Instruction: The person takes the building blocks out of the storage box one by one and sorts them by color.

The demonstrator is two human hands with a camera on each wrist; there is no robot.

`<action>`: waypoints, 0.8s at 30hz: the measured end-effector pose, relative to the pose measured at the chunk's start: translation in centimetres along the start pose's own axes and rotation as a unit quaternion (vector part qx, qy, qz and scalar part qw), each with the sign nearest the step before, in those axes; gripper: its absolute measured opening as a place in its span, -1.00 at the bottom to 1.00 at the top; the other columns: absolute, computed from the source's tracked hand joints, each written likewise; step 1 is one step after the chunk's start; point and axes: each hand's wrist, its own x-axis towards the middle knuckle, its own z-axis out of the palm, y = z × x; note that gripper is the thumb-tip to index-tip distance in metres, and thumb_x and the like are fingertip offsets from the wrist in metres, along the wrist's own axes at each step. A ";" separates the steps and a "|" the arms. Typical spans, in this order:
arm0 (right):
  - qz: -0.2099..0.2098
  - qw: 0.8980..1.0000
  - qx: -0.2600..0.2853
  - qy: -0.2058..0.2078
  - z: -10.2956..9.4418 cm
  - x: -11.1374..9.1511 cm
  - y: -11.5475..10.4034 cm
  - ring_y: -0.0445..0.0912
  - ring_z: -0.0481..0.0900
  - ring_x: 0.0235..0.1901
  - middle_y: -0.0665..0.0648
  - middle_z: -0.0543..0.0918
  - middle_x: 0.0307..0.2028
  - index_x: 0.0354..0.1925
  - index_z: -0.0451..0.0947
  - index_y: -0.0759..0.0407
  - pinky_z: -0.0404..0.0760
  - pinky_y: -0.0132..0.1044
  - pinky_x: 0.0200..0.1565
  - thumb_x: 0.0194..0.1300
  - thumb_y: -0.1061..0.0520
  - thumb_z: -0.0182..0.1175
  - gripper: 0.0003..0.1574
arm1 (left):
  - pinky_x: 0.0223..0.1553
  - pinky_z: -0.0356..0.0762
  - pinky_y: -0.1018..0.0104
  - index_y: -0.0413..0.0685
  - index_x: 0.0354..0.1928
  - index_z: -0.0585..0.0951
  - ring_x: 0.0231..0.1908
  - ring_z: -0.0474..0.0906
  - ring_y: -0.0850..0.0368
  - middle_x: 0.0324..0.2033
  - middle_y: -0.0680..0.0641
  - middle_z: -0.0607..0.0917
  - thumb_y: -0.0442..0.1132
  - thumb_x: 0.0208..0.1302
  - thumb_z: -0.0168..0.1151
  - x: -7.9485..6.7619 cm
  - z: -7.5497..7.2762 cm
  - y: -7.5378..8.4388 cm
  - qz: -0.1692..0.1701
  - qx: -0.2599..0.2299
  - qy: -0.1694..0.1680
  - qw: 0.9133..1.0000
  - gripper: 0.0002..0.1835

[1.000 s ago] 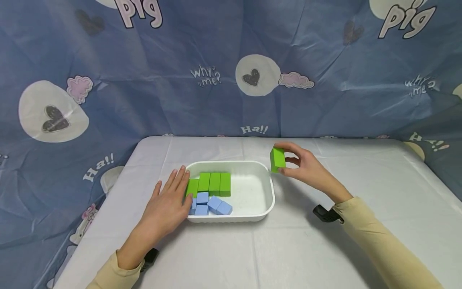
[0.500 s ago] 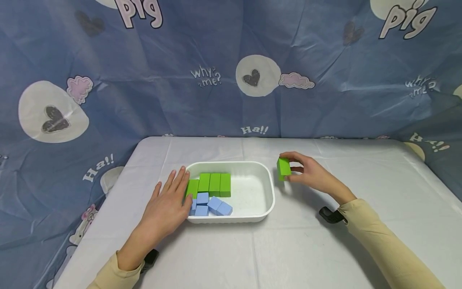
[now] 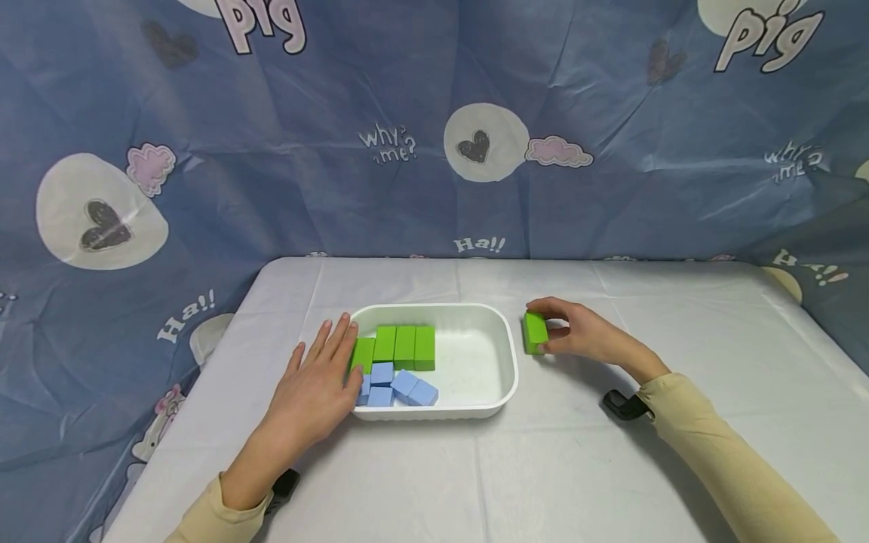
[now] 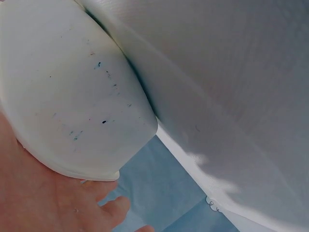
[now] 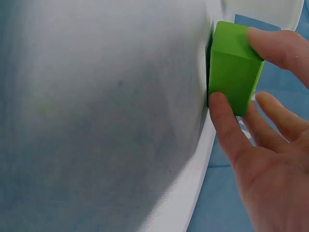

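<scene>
Green oblong block (image 3: 534, 330), pinched by right hand (image 3: 585, 330) near white plastic tray's (image 3: 513, 371) right edge, may tip if released unevenly; left hand (image 3: 314, 398) straight-fingered.

The left hand (image 3: 317, 386) hides one tray (image 3: 477, 360) end.

Green block (image 3: 535, 332) lowered toward white tabletop (image 3: 543, 475) by right hand (image 3: 584, 332)

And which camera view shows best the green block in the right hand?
The right wrist view: the block is large there, two faces plainly seen, held by the fingers. The head view shows it small, beside the tray; the left wrist view misses it.
</scene>
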 end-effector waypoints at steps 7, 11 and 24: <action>-0.001 1.000 -0.001 -0.004 0.0 -0.1 0.2 0.26 0.30 0.31 0.38 0.36 0.30 0.39 0.21 0.43 0.52 -0.18 0.13 0.08 0.39 0.41 -0.04 | 0.36 -0.18 -0.32 -0.17 0.54 0.06 0.51 -0.21 -0.11 0.54 -0.11 -0.04 -0.04 0.48 -0.11 0.0 0.0 0.0 0.000 -0.002 -0.001 1.000 -0.31; 0.002 1.000 -0.003 -0.001 -0.1 -0.2 0.1 0.25 0.29 0.32 0.38 0.33 0.34 0.41 0.19 0.38 0.49 -0.10 0.17 0.09 0.38 0.41 -0.02 | 0.35 -0.18 -0.32 -0.18 0.53 0.07 0.51 -0.21 -0.12 0.54 -0.12 -0.04 -0.05 0.47 -0.10 0.0 0.1 0.0 0.001 -0.007 0.001 1.000 -0.31; -0.053 0.995 -0.030 0.073 -0.8 -0.7 -0.9 0.09 0.41 0.25 0.20 0.46 0.28 0.35 0.38 0.12 0.50 -0.17 0.14 0.25 0.34 0.28 -0.28 | 0.36 -0.17 -0.30 -0.19 0.53 0.06 0.51 -0.21 -0.12 0.53 -0.13 -0.04 -0.05 0.47 -0.11 0.0 0.2 -0.2 0.000 -0.007 0.000 1.000 -0.31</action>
